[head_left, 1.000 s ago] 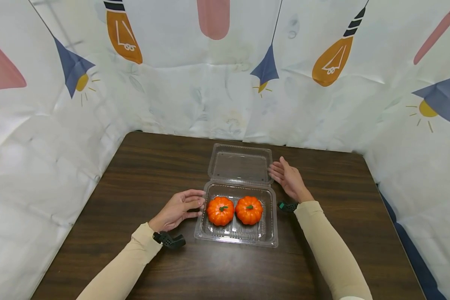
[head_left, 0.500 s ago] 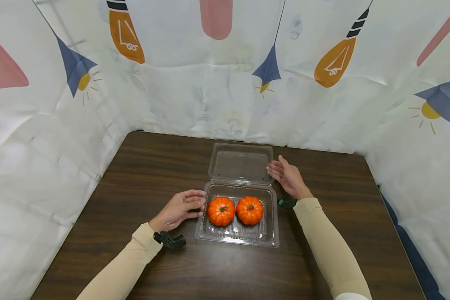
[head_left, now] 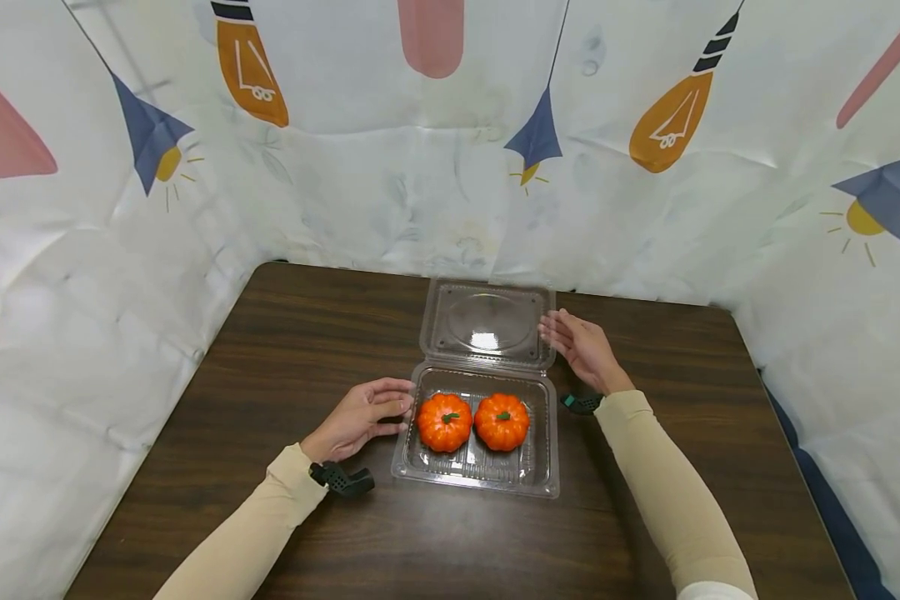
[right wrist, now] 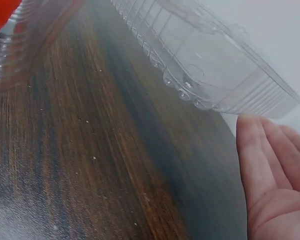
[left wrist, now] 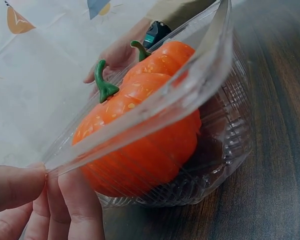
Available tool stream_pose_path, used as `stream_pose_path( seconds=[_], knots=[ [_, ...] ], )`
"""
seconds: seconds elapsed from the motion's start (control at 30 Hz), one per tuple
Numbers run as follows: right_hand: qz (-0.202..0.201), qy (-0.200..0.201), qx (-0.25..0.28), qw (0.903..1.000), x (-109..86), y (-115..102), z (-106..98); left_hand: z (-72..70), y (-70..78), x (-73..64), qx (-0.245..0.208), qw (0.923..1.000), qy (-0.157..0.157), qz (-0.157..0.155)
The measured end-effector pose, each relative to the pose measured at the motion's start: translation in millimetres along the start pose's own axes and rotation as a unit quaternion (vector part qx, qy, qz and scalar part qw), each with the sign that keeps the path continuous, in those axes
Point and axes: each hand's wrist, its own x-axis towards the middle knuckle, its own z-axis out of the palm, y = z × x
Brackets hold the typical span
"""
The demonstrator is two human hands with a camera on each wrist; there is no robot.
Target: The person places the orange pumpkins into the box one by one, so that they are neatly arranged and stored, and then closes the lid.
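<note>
A clear plastic clamshell container [head_left: 476, 482] stands on the brown table with its lid [head_left: 457, 321] swung back at the far side and tilted. Inside the base sit two small orange pumpkins with green stems, a left pumpkin [head_left: 445, 422] and a right pumpkin [head_left: 502, 422]. My left hand [head_left: 363, 417] pinches the base's left rim between thumb and fingers, as the left wrist view shows up close. At the lid's right edge is my right hand [head_left: 583, 350]. Its fingers [right wrist: 252, 145] are fairly straight, tips against the lid from below; the thumb is hidden in the right wrist view.
The dark wood-grain table [head_left: 292, 350] extends to both sides and in front of the container. A white cloth [head_left: 345, 192] printed with lamps and bulbs hangs close behind the table and along its sides. Dark straps with camera mounts [head_left: 341, 481] sit on the wrists.
The lid has tipped up a little from its lying position and now catches a bright reflection. My right hand has shifted slightly with it. The left hand stays at the base's rim.
</note>
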Motion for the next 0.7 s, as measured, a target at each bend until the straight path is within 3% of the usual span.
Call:
stream_pose_path(
  seconds=[0.4,0.7],
  knots=[
    [-0.041,-0.022,-0.012,0.9988,-1.3,-13.2,3.6,1.8,-0.6,0.3,0.005,1.0000,0.008,0.001],
    [-0.050,-0.046,-0.019,0.9975,-7.5,-18.4,3.9,1.3,-3.1,-0.2,0.004,1.0000,0.006,0.003]
  ],
)
